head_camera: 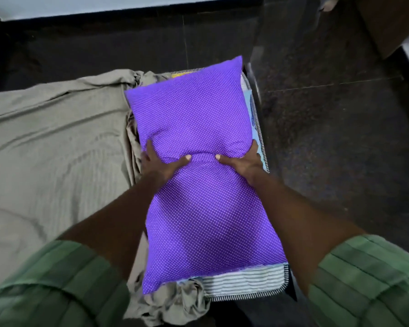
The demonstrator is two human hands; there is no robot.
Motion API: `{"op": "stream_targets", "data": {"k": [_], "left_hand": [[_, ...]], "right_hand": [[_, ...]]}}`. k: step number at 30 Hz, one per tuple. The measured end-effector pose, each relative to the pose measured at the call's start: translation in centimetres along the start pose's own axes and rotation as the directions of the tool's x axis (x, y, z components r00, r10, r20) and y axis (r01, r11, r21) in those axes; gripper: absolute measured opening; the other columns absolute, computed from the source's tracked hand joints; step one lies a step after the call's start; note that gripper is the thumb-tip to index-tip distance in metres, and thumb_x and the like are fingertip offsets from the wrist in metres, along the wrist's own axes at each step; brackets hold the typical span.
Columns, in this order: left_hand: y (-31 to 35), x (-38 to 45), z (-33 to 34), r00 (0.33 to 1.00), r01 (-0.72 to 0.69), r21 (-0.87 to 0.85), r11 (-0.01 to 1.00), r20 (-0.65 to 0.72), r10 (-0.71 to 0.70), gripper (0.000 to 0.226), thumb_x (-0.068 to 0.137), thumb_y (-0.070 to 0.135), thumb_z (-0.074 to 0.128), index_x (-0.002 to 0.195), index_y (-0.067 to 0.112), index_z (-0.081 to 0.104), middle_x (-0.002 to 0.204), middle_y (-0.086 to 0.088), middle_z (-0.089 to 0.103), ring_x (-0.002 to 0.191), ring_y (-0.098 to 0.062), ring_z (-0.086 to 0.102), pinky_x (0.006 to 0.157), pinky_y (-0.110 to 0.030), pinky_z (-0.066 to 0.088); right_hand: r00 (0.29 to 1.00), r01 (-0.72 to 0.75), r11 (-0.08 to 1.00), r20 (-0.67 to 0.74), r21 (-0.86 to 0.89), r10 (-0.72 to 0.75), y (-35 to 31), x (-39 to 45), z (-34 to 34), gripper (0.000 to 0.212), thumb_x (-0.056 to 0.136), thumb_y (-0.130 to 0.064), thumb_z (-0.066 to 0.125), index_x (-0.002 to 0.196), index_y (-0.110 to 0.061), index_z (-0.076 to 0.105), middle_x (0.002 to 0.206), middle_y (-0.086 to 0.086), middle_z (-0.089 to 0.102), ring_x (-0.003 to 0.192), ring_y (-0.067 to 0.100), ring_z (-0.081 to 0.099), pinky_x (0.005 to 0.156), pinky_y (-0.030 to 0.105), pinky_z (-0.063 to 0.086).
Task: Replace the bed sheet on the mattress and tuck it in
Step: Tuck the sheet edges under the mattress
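Observation:
A purple pillow with white dots (pixel 194 119) lies lengthwise on the right end of the mattress (pixel 246 282), whose striped edge shows at the near right. My left hand (pixel 161 162) grips the pillow's left side at its middle, thumb on top. My right hand (pixel 242 162) grips its right side the same way, and the pillow is pinched in between them. A grey-beige bed sheet (pixel 52 142) covers the mattress to the left, rumpled and bunched along the pillow's left edge and at the near corner (pixel 175 303).
Dark speckled stone floor (pixel 335 138) surrounds the mattress on the right and far side. A brown box or furniture piece (pixel 387 24) stands at the top right. A pale wall base runs along the far edge.

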State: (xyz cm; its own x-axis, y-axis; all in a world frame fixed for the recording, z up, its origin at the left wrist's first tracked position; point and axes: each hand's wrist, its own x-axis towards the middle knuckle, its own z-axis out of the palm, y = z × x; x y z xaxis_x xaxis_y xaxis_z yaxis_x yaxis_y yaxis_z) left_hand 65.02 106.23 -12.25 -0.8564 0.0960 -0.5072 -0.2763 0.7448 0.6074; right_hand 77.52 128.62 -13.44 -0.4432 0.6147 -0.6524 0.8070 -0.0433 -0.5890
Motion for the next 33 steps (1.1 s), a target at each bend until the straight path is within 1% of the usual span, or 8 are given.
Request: {"op": "stream_targets", "data": {"k": [4, 8, 11, 16, 18, 24, 29, 33], "left_hand": [[-4.0, -0.8, 0.5, 0.922, 0.264, -0.348, 0.900, 0.364, -0.130, 0.095, 0.073, 0.059, 0.082, 0.152, 0.019, 0.047, 0.143, 0.003, 0.059, 0.116, -0.017, 0.064, 0.106, -0.033, 0.042], [-6.1, 0.0, 3.6, 0.985, 0.125, -0.426, 0.896, 0.161, -0.061, 0.121, 0.057, 0.055, 0.096, 0.157, 0.016, 0.038, 0.150, 0.006, 0.050, 0.137, -0.015, 0.051, 0.120, -0.036, 0.034], [-4.6, -0.5, 3.7, 0.982, 0.155, -0.464, 0.872, 0.166, -0.087, 0.115, 0.066, 0.039, 0.095, 0.159, 0.011, 0.033, 0.157, -0.005, 0.046, 0.142, -0.023, 0.046, 0.122, -0.039, 0.033], [-3.9, -0.1, 2.2, 0.945, 0.282, -0.514, 0.810, 0.293, -0.143, 0.133, 0.040, 0.058, 0.102, 0.152, 0.016, 0.044, 0.150, 0.000, 0.054, 0.128, -0.024, 0.057, 0.112, -0.044, 0.043], [-2.4, -1.4, 0.5, 0.964, 0.216, -0.590, 0.778, 0.253, -0.076, 0.102, 0.054, 0.045, 0.101, 0.139, 0.016, 0.053, 0.135, 0.008, 0.059, 0.117, -0.017, 0.060, 0.106, -0.036, 0.044], [-0.4, -3.7, -7.0, 0.974, 0.115, -0.616, 0.780, 0.223, 0.032, 0.096, 0.043, 0.047, 0.103, 0.127, 0.012, 0.071, 0.116, -0.001, 0.076, 0.102, -0.023, 0.074, 0.099, -0.045, 0.056], [-0.7, -4.8, -17.8, 0.985, 0.074, -0.574, 0.816, 0.168, 0.028, 0.053, 0.074, 0.028, 0.093, 0.120, 0.013, 0.072, 0.102, 0.003, 0.076, 0.084, -0.012, 0.072, 0.071, -0.024, 0.057], [-4.8, -2.4, -27.8, 0.998, -0.017, -0.538, 0.843, 0.037, 0.043, 0.072, 0.070, 0.037, 0.095, 0.131, 0.010, 0.068, 0.120, -0.001, 0.073, 0.096, -0.015, 0.072, 0.073, -0.022, 0.056]], "right_hand": [[0.998, -0.063, 0.998, -0.030, -0.018, 0.063, 0.8, 2.3, 0.2, 0.166, 0.023, -0.084, 0.087, 0.160, -0.031, 0.008, 0.165, 0.009, 0.028, 0.150, 0.035, 0.030, 0.121, 0.057, 0.029], [0.996, -0.077, 0.996, -0.036, 0.039, 0.078, 3.5, 6.3, 1.1, 0.172, 0.004, -0.088, 0.083, 0.154, -0.025, 0.027, 0.153, 0.005, 0.049, 0.139, 0.030, 0.050, 0.117, 0.054, 0.038], [0.991, -0.070, 0.996, -0.111, 0.049, 0.076, 4.2, 7.0, 1.4, 0.163, 0.000, -0.090, 0.080, 0.143, -0.020, 0.046, 0.142, 0.004, 0.062, 0.128, 0.026, 0.061, 0.113, 0.049, 0.044], [0.999, -0.045, 0.977, -0.020, 0.207, 0.050, 0.5, 0.5, -1.4, 0.087, 0.037, -0.057, 0.101, 0.104, -0.016, 0.065, 0.119, -0.001, 0.070, 0.102, 0.022, 0.067, 0.099, 0.034, 0.052], [0.997, -0.014, 0.971, -0.064, 0.239, 0.031, -0.8, -1.2, -2.6, 0.075, 0.039, -0.054, 0.102, 0.095, -0.018, 0.065, 0.119, 0.004, 0.072, 0.103, 0.024, 0.068, 0.099, 0.037, 0.055], [0.994, 0.053, 0.927, -0.104, 0.370, -0.015, -5.4, -8.4, -3.0, 0.103, 0.029, -0.058, 0.103, 0.115, -0.013, 0.068, 0.115, -0.001, 0.072, 0.098, 0.021, 0.070, 0.094, 0.035, 0.057], [0.994, 0.107, 0.915, -0.064, 0.388, -0.089, -10.7, -14.1, 2.5, 0.104, 0.027, -0.062, 0.100, 0.115, -0.018, 0.069, 0.114, -0.003, 0.073, 0.099, 0.023, 0.070, 0.095, 0.039, 0.058], [0.994, 0.104, 0.914, -0.002, 0.393, -0.113, -15.3, -16.9, 11.6, 0.127, 0.011, -0.077, 0.092, 0.121, -0.017, 0.070, 0.120, -0.002, 0.073, 0.102, 0.022, 0.071, 0.094, 0.038, 0.059]]}}
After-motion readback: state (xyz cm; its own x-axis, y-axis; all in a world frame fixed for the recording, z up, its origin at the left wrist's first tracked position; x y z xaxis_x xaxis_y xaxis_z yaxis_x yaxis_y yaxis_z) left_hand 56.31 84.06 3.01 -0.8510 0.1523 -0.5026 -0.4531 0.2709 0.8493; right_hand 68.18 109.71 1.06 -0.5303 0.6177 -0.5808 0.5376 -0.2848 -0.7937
